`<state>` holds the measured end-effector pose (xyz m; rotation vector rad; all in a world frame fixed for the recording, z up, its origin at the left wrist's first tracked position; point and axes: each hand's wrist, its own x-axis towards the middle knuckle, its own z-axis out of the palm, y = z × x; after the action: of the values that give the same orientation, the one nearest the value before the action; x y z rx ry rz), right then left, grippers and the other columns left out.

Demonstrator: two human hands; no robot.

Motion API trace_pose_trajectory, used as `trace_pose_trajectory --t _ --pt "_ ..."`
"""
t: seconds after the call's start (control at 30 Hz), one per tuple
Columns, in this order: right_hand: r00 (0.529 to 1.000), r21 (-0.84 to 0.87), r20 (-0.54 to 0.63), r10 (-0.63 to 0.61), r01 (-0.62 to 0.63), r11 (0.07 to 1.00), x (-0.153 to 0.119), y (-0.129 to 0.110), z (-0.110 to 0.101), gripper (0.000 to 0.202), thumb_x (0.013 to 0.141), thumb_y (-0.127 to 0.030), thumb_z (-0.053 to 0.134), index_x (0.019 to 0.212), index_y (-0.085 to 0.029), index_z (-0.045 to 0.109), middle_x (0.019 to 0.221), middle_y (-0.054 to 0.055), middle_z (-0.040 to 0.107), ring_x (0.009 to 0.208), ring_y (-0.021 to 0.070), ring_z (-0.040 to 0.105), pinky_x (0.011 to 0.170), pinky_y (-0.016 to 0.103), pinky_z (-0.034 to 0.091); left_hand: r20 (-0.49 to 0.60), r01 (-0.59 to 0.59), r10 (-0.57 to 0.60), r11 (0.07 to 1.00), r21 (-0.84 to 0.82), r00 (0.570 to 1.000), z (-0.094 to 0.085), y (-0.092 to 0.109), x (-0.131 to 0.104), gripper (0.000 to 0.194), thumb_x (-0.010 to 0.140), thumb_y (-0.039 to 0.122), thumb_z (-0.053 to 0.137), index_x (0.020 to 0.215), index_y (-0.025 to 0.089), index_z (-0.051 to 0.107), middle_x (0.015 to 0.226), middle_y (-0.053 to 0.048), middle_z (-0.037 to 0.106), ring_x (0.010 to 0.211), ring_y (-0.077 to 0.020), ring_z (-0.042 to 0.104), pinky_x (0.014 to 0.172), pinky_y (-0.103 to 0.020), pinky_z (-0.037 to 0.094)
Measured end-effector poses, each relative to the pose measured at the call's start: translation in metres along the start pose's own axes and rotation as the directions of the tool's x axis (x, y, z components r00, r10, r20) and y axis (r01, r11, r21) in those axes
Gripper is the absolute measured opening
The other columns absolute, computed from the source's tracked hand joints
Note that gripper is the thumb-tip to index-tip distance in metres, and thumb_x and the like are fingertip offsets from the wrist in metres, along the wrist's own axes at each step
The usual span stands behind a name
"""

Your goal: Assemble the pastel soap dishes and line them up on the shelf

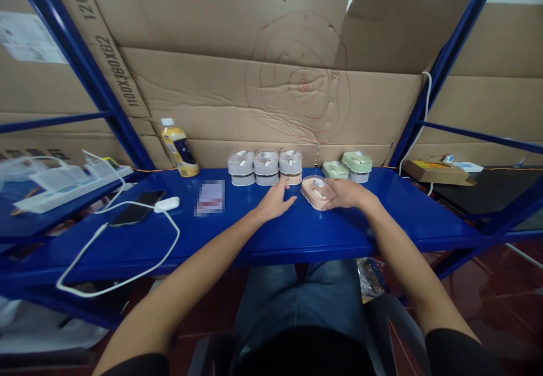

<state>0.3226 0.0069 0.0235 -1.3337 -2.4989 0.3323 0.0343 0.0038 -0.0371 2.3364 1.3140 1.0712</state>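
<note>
My right hand grips a pink plastic case with a clear lid by its right side, at or just above the blue tabletop. Small items show through that lid. Left of it, my left hand is open, thumb apart from the fingers. Its fingertips reach the lower pink case of a stack; whether they touch it I cannot tell. On that pink case sits a grey case. Two grey stacks stand alongside, a middle one and a left one.
Behind my right hand are a low green case and a green case stacked on a grey one. To the left lie a blurred card, a drink bottle, a phone and a white cable. Cardboard backs the table.
</note>
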Motion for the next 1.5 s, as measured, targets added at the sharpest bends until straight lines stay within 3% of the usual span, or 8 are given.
trace_pose_trajectory --t 0.13,0.3,0.57,0.93,1.17,1.27,1.37,1.5 --pt "0.975 -0.263 -0.099 0.198 -0.217 0.940 0.014 -0.003 0.000 0.083 0.066 -0.058 0.088 0.134 -0.018 0.063 0.127 0.025 0.068 0.117 0.0474 0.065 0.098 0.057 0.051 0.008 -0.018 0.018 0.999 0.035 1.000 0.001 0.001 0.000 0.065 0.090 0.039 0.065 0.146 0.015 0.040 0.122 -0.015 0.065 0.118 -0.0318 0.065 0.107 -0.052 0.050" --pt "0.964 -0.405 -0.220 0.145 -0.226 0.886 0.053 0.005 0.008 0.061 0.080 -0.051 0.079 0.127 -0.014 0.068 0.136 0.028 0.060 0.131 0.0465 0.054 0.109 0.058 0.043 0.003 -0.024 0.024 0.999 0.041 1.000 0.002 -0.004 0.001 0.061 0.090 0.041 0.065 0.142 0.018 0.043 0.118 -0.012 0.065 0.114 -0.0299 0.065 0.105 -0.050 0.052" --pt "0.897 -0.226 -0.421 0.134 -0.247 0.942 0.088 -0.033 0.011 0.058 0.097 -0.062 0.049 0.123 -0.014 0.069 0.133 0.025 0.062 0.130 0.0420 0.055 0.114 0.052 0.041 -0.025 -0.057 0.058 0.998 0.028 0.998 0.002 -0.003 0.002 0.055 0.089 0.038 0.065 0.138 0.020 0.045 0.114 -0.010 0.065 0.111 -0.0286 0.066 0.103 -0.049 0.053" --pt "0.819 -0.126 -0.443 0.365 -0.460 0.879 0.148 -0.097 0.039 0.079 0.077 -0.053 0.074 0.137 -0.007 0.052 0.130 0.029 0.064 0.121 0.0408 0.064 0.100 0.050 0.051 -0.047 -0.087 0.089 0.996 0.032 0.995 0.002 -0.008 0.004 0.050 0.089 0.034 0.065 0.133 0.020 0.047 0.113 -0.010 0.066 0.111 -0.0285 0.065 0.100 -0.049 0.054" --pt "0.827 0.036 -0.467 0.312 -0.335 0.942 0.113 -0.068 0.013 0.078 0.079 -0.057 0.070 0.141 -0.013 0.054 0.129 0.023 0.069 0.125 0.0423 0.063 0.103 0.052 0.051 -0.163 0.002 -0.009 0.999 -0.046 0.987 -0.011 -0.005 0.007 0.044 0.086 0.035 0.070 0.124 0.019 0.053 0.111 -0.010 0.068 0.105 -0.0265 0.067 0.099 -0.049 0.056" --pt "0.885 0.158 -0.438 0.158 -0.097 0.983 0.077 -0.044 -0.007 0.079 0.077 -0.053 0.073 0.145 -0.018 0.052 0.138 0.017 0.066 0.129 0.0378 0.062 0.109 0.051 0.048 -0.217 0.093 -0.145 0.968 -0.231 0.965 -0.018 -0.008 0.012 0.063 0.078 0.044 0.081 0.127 0.017 0.053 0.116 -0.013 0.068 0.106 -0.0271 0.068 0.098 -0.049 0.057" --pt "0.962 0.330 -0.258 -0.087 0.173 0.928 0.047 -0.022 -0.014 0.078 0.075 -0.045 0.075 0.146 -0.022 0.053 0.147 0.010 0.061 0.133 0.0324 0.059 0.114 0.048 0.045 -0.130 0.104 -0.174 0.899 -0.424 0.976 -0.021 -0.012 0.015 0.085 0.070 0.045 0.089 0.138 0.016 0.047 0.134 -0.021 0.062 0.122 -0.0314 0.065 0.106 -0.052 0.053" --pt "0.957 0.483 0.039 -0.288 0.234 0.844 0.034 -0.008 -0.003 0.085 0.067 -0.038 0.084 0.146 -0.025 0.055 0.150 0.008 0.059 0.138 0.0318 0.055 0.119 0.048 0.041 0.089 0.062 -0.020 0.863 -0.502 0.996 -0.022 -0.012 0.010 0.104 0.062 0.041 0.093 0.149 0.019 0.039 0.148 -0.024 0.054 0.139 -0.0340 0.055 0.116 -0.055 0.046"
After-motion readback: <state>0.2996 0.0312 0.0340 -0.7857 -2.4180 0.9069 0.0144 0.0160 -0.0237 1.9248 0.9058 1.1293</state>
